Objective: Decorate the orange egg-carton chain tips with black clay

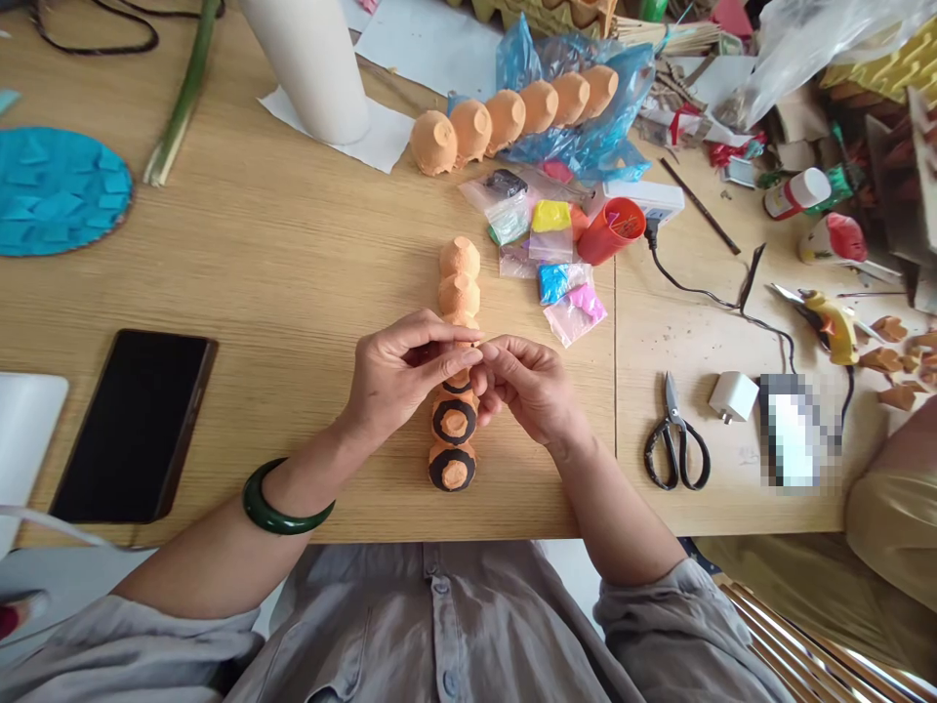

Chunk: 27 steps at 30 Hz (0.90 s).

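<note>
An orange bumpy strip (460, 259) of egg-carton cups stands lengthwise in front of me, with black rings round its nearer cups. My left hand (399, 366) reaches over its middle, thumb and forefinger nearly together at the strip. From the other side my right hand (531, 386) meets it, thumb and fingertips pinched. Whatever is between the fingertips is too small to make out. A second orange strip (505, 120) lies farther back, partly on a blue plastic bag (611, 142).
Small bags of coloured clay (551, 217) and a red cup (611, 231) lie beyond my right hand. Black-handled scissors (677, 439), a white plug (733, 396) and a cable are at the right. A phone (136, 425) rests at the left, near a white roll (311, 73).
</note>
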Each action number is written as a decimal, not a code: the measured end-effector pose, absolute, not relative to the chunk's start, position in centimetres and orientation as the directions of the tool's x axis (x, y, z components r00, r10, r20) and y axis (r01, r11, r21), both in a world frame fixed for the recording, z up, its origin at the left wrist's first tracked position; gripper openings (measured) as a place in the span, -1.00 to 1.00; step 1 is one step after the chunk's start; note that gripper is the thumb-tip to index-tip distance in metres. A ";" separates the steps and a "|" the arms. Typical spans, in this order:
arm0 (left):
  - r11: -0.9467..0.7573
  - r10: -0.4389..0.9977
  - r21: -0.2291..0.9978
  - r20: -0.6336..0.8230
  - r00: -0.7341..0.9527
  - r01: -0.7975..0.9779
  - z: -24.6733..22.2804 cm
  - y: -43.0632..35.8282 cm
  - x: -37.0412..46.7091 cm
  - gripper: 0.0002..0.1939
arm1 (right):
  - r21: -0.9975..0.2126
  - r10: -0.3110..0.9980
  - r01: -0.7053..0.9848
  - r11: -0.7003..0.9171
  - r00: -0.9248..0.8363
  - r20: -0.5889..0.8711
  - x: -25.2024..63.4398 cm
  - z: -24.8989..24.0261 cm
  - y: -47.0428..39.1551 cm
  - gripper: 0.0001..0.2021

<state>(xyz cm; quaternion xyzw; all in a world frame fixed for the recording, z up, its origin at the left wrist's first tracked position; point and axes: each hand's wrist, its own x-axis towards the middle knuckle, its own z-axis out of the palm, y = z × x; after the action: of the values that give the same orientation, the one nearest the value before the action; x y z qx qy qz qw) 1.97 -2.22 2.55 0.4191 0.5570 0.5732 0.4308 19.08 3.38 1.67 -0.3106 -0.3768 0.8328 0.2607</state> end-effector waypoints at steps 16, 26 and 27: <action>-0.042 0.964 0.998 0.053 -0.259 0.047 2.4 -2.3 2.0 -0.95 | -0.812 0.706 -0.204 -0.547 -0.633 -0.317 19.0 1.8 3.4 -0.46; 0.271 0.950 0.922 -0.209 -0.233 0.277 0.6 -1.1 -2.4 -0.49 | -0.929 0.896 -0.138 -0.343 -0.344 -0.280 19.6 0.2 5.0 -0.49; 0.298 0.951 0.895 -0.249 -0.182 0.332 0.3 -1.1 -2.9 -0.37 | -0.934 0.893 -0.110 -0.340 -0.348 -0.285 19.5 -0.1 5.0 -0.49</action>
<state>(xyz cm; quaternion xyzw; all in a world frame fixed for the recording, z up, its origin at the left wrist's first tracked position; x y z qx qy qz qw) -2.90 -1.07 0.31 0.4718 0.6801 0.3582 0.4318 19.47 5.00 -0.12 -0.4405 -0.4447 0.6900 0.3634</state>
